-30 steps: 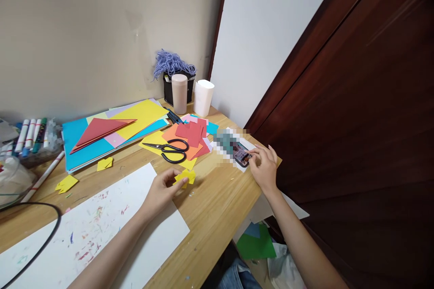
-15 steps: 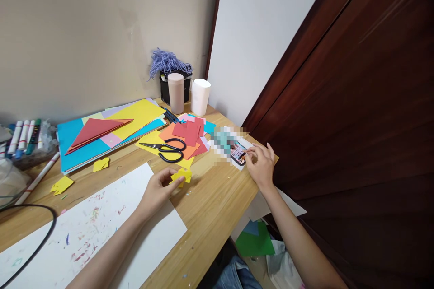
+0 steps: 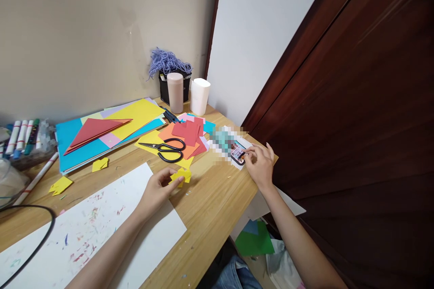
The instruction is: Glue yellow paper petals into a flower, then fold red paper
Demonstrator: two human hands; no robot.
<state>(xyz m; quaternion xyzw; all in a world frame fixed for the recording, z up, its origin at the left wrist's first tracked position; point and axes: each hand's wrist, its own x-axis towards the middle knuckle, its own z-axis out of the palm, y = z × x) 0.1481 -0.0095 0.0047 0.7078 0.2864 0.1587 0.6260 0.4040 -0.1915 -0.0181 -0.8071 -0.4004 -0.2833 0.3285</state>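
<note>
At centre, the left hand [image 3: 159, 189], fingers pinched, grips one yellow paper piece [image 3: 181, 176]; right of centre, the right hand [image 3: 260, 165], fingers half-curled, meets one phone [image 3: 238, 153].

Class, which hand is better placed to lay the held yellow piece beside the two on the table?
Left, I would judge: the left hand pinches the yellow paper piece and is nearer the two loose yellow pieces, while the right hand is at the phone.

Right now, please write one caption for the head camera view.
Left hand holding folded yellow paper, right hand at a phone, scissors lying beyond.
</note>
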